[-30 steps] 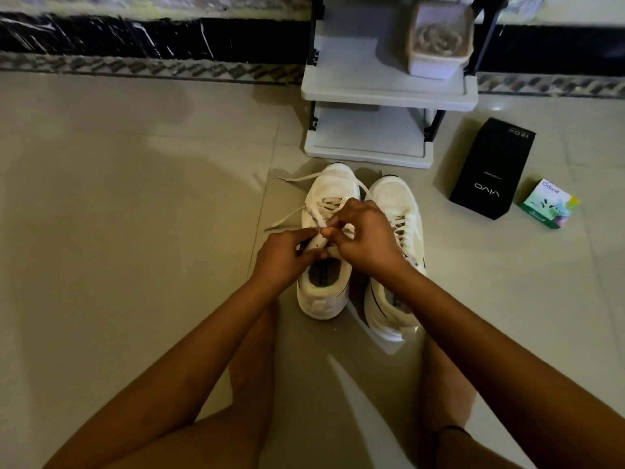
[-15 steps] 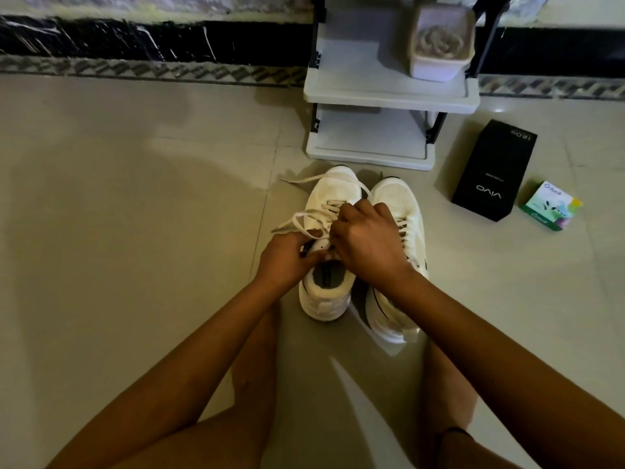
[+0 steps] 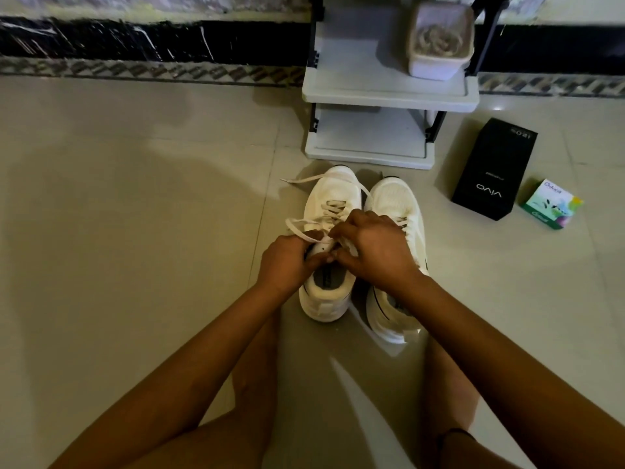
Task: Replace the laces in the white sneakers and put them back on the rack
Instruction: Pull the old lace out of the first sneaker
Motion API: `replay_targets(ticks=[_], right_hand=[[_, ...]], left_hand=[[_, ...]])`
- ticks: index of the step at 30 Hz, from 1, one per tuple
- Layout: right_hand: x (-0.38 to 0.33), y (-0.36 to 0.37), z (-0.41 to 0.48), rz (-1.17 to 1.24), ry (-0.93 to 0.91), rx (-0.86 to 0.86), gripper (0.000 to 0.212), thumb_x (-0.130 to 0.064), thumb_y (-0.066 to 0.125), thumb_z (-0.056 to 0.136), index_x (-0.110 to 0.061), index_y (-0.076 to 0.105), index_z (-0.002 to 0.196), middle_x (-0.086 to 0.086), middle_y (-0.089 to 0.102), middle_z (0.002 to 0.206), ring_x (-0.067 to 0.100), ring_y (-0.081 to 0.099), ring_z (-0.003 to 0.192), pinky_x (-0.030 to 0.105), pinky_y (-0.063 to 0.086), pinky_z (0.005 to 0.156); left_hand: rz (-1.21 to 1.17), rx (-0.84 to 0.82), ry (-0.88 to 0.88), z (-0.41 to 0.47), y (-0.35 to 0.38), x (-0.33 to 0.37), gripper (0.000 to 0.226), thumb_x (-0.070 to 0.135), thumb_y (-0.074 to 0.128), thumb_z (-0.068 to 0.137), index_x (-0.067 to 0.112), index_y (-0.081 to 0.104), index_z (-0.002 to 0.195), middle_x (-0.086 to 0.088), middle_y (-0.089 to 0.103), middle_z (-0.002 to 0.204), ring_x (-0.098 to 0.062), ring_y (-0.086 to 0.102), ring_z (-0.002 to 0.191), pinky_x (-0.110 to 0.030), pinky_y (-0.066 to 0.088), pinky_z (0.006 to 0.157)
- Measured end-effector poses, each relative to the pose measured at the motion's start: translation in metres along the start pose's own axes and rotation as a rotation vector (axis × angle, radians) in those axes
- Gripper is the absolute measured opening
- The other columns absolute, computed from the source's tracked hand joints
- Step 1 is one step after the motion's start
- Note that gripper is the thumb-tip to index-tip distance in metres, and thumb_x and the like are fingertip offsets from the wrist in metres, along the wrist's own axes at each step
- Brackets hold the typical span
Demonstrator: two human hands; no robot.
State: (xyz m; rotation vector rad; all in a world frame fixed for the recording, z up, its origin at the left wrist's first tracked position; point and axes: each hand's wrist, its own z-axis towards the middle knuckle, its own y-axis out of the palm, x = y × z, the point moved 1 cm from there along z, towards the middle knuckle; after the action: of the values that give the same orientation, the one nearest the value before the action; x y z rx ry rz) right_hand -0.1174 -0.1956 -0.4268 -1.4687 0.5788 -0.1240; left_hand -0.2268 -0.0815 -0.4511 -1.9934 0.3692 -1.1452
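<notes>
Through the head camera I see both hands working over the left sneaker [image 3: 333, 198]. It stands on the tiled floor [image 3: 135, 231] just in front of the rack [image 3: 389, 93], with its toe toward the rack. The right sneaker [image 3: 395, 201] stands close alongside, pointing the same way.

The left hand [image 3: 287, 262] is curled tight, with thumb and forefinger pinching the lace [image 3: 297, 228] at the left edge of the tongue, up by the top eyelets. The right hand [image 3: 375, 252] arches over the throat of the same shoe, fingers bent, and pinches the lace from the other side. Its knuckles hide the exact eyelet from me.

A loop of lace stands out just beyond the left hand. One loose end trails across the toe and lies on the floor to the left of the shoe. The lower eyelets of the left sneaker are already crossed with lace.

The rack has pale shelves on dark posts and stands against a wall with black marble skirting. On its upper shelf, toward the right, sits a white tub [image 3: 439, 59] holding what I take to be coiled laces, though that part is blurred. On the floor right of the rack lies a black vivo box [image 3: 493, 170], with a small green carton [image 3: 551, 203] just beside it.

Bare legs [image 3: 257, 367] show beneath the forearms.
</notes>
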Motion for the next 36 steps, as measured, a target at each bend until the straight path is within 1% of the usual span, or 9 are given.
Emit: replay_targets(ticks=[4,9,11,17,21,23,28,31,36], right_hand=[[-0.007,0.003,0.004,-0.093,-0.092,0.166,0.013,-0.020,0.077,0.064,-0.012,0.072,0.072,0.008,0.061,0.073,0.028,0.058,0.067,0.030,0.041,0.060],[-0.005,-0.013,0.010,0.857,0.210,0.049,0.002,-0.010,0.069,0.082,-0.009,0.071,0.083,-0.006,0.056,0.081,0.004,0.054,0.076,0.013,0.040,0.070],[-0.005,-0.013,0.009,0.911,0.230,0.073,0.005,-0.011,0.069,0.083,-0.009,0.072,0.087,-0.005,0.056,0.084,0.005,0.054,0.080,0.015,0.041,0.073],[0.002,-0.001,0.004,0.022,-0.014,-0.036,0.036,-0.033,0.064,0.084,-0.022,0.063,0.119,0.006,0.055,0.120,0.027,0.048,0.110,0.035,0.036,0.085],[-0.003,0.002,0.002,-0.019,-0.047,0.136,0.014,-0.021,0.075,0.072,-0.013,0.073,0.084,0.010,0.064,0.085,0.031,0.059,0.078,0.035,0.044,0.066],[-0.008,0.001,0.008,0.043,-0.014,0.131,0.013,-0.020,0.073,0.074,-0.011,0.073,0.082,0.008,0.062,0.086,0.029,0.057,0.083,0.033,0.040,0.069],[-0.020,-0.014,0.017,0.782,0.208,0.021,0.013,-0.019,0.066,0.086,-0.008,0.071,0.083,0.000,0.055,0.091,0.011,0.053,0.086,0.018,0.044,0.071],[-0.019,-0.019,0.014,0.935,0.249,0.042,0.013,-0.017,0.067,0.086,-0.006,0.071,0.091,0.007,0.060,0.098,0.005,0.053,0.085,0.009,0.041,0.071],[-0.004,-0.008,0.008,0.083,0.060,-0.142,0.041,-0.036,0.064,0.084,-0.028,0.059,0.124,0.002,0.048,0.130,0.023,0.041,0.119,0.034,0.035,0.092]], left_hand=[[0.011,0.008,0.017,0.000,0.000,0.000,0.050,0.049,0.059,0.083,0.024,0.058,0.127,-0.007,0.067,0.117,-0.026,0.063,0.104,-0.042,0.052,0.085],[0.001,0.003,0.027,0.001,-0.001,-0.002,0.043,0.046,0.064,0.084,0.028,0.060,0.123,-0.004,0.070,0.108,-0.022,0.065,0.095,-0.040,0.053,0.079],[0.013,0.004,0.032,0.001,-0.001,-0.002,0.041,0.044,0.065,0.084,0.027,0.061,0.122,-0.004,0.070,0.105,-0.022,0.065,0.094,-0.039,0.053,0.079],[0.010,-0.012,-0.001,0.002,0.000,-0.002,0.047,0.049,0.062,0.084,0.020,0.063,0.120,-0.007,0.070,0.107,-0.023,0.065,0.096,-0.041,0.053,0.083],[0.016,-0.017,0.009,0.002,0.000,-0.001,0.042,0.041,0.063,0.086,0.023,0.060,0.124,-0.005,0.067,0.117,-0.022,0.063,0.104,-0.038,0.052,0.086],[0.010,-0.008,0.010,0.002,-0.001,0.000,0.042,0.039,0.062,0.087,0.022,0.060,0.125,-0.006,0.067,0.117,-0.024,0.063,0.104,-0.036,0.051,0.086],[0.021,0.000,0.005,0.002,-0.003,0.002,0.036,0.036,0.063,0.087,0.020,0.063,0.120,-0.007,0.069,0.109,-0.023,0.064,0.095,-0.025,0.041,0.072],[0.030,-0.003,0.026,0.002,-0.004,0.003,0.038,0.041,0.064,0.085,0.023,0.063,0.119,-0.006,0.070,0.104,-0.021,0.064,0.092,-0.029,0.047,0.072],[0.021,-0.008,0.007,0.002,-0.004,0.002,0.047,0.051,0.061,0.082,0.020,0.065,0.118,-0.008,0.070,0.106,-0.024,0.065,0.096,-0.038,0.052,0.080]])
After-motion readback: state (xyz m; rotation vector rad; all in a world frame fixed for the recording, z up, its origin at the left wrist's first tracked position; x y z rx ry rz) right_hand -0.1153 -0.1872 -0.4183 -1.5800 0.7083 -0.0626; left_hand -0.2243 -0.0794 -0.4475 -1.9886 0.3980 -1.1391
